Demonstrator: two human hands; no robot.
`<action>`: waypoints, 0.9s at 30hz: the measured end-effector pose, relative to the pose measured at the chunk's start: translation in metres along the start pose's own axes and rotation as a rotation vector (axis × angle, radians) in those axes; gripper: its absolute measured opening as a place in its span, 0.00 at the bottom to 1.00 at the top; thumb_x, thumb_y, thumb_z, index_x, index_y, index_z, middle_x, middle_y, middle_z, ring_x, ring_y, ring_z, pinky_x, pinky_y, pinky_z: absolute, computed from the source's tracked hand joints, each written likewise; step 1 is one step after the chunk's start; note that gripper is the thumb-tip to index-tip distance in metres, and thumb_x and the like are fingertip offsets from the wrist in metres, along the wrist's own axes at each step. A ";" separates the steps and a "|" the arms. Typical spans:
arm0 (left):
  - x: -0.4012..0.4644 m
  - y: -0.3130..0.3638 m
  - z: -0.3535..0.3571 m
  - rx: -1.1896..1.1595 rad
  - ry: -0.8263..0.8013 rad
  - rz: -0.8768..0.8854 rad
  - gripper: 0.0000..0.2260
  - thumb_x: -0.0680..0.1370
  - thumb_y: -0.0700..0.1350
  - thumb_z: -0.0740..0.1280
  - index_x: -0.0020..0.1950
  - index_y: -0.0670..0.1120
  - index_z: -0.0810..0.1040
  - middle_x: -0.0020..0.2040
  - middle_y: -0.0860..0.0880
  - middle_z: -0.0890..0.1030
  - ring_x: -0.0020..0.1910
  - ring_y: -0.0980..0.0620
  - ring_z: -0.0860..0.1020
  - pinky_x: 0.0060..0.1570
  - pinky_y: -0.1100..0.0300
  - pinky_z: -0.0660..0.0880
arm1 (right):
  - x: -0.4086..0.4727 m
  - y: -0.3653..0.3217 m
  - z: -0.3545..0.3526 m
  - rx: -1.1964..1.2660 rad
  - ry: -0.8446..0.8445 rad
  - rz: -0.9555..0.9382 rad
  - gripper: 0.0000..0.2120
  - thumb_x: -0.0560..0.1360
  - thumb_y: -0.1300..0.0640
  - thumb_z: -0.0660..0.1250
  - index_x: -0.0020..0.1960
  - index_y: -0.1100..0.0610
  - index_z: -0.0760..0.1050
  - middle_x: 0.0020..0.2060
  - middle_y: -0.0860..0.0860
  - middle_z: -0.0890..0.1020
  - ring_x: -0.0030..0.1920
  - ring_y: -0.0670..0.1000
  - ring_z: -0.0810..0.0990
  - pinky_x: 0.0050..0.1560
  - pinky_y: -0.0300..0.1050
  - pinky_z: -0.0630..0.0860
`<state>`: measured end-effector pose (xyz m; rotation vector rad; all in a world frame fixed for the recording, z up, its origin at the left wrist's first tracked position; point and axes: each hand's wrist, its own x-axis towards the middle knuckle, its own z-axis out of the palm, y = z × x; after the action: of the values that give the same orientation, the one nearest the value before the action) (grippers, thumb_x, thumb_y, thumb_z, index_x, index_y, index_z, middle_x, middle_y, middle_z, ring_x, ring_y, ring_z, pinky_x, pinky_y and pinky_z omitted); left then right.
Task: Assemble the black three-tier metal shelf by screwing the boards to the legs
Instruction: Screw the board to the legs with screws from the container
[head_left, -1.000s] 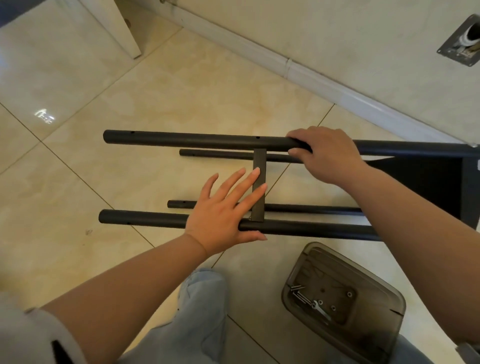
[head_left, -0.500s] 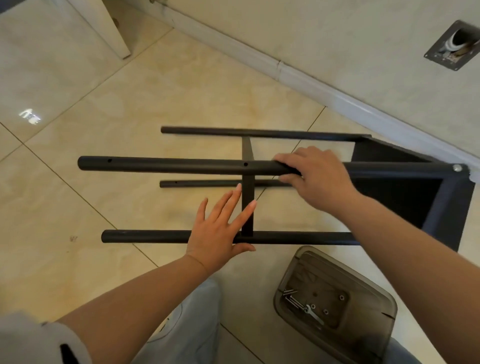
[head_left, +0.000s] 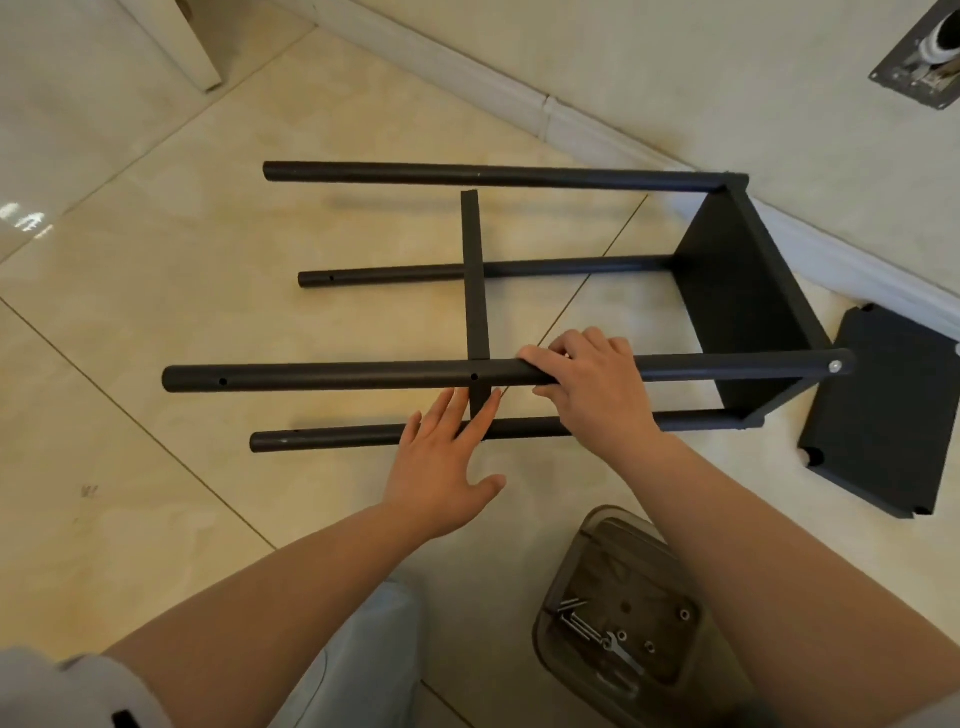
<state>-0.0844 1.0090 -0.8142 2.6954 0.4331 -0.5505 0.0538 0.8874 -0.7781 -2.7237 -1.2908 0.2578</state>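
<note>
The black shelf frame lies on its side on the tiled floor, its several tube legs (head_left: 332, 375) running left from an end board (head_left: 743, 306) at the right. A second board (head_left: 475, 291), seen edge-on, stands between the legs at mid-length. My right hand (head_left: 592, 384) grips the near upper leg just right of that board. My left hand (head_left: 447, 457) has straight fingers touching the lower edge of the middle board and the lowest leg (head_left: 337, 438). A third board (head_left: 883, 415) lies flat on the floor at the right.
A smoky clear plastic tray (head_left: 618, 618) holding screws, washers and a small wrench sits on the floor by my right forearm. A wall with a white skirting board (head_left: 571, 119) runs behind the frame. My knee in light jeans (head_left: 363, 665) is at the bottom.
The frame has rolled toward me: the leg in my right hand came nearer and lower, the far leg and end board came into view. My left hand stayed on the middle board.
</note>
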 end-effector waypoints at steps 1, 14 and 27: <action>0.003 0.000 0.004 -0.003 -0.018 -0.002 0.36 0.78 0.63 0.57 0.68 0.62 0.29 0.77 0.50 0.37 0.75 0.51 0.35 0.73 0.51 0.37 | -0.001 0.003 0.006 -0.004 0.003 0.001 0.18 0.79 0.53 0.60 0.69 0.46 0.66 0.57 0.51 0.74 0.58 0.53 0.69 0.59 0.48 0.63; 0.018 -0.003 0.031 -0.033 -0.082 0.009 0.35 0.77 0.60 0.60 0.76 0.59 0.41 0.78 0.53 0.44 0.76 0.51 0.42 0.73 0.54 0.44 | -0.004 0.024 0.054 -0.020 0.121 0.021 0.18 0.69 0.61 0.73 0.58 0.50 0.77 0.46 0.55 0.79 0.48 0.59 0.76 0.49 0.55 0.71; 0.062 0.003 -0.014 0.262 0.310 0.057 0.26 0.73 0.62 0.66 0.68 0.59 0.66 0.77 0.49 0.54 0.72 0.44 0.58 0.68 0.46 0.60 | -0.004 0.032 0.051 0.065 -0.001 0.016 0.20 0.79 0.56 0.61 0.70 0.45 0.66 0.54 0.51 0.76 0.56 0.54 0.70 0.59 0.48 0.60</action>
<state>-0.0243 1.0257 -0.8277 3.0488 0.3849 -0.1803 0.0650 0.8662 -0.8333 -2.6804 -1.2393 0.2974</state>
